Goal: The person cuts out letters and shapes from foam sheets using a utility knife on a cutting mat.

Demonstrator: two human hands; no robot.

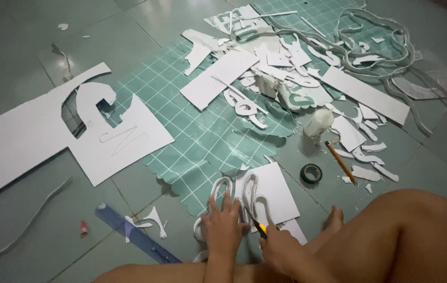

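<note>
While pressing flat on the white foam sheet (273, 191), left hand (223, 222) open wide, fingers spread over the curvy cut shape (222, 187). Right hand (281, 249) just beside it, closed around a yellow knife (260, 229), tip on the sheet. Blue ruler (134, 233) on the floor to the left. Black tape roll (311, 173) and pencil (340, 161) a bit farther right. Green mat (202, 136) under the sheet. Big white board (34, 136) far left. Scraps (286, 68) piled at the back.
</note>
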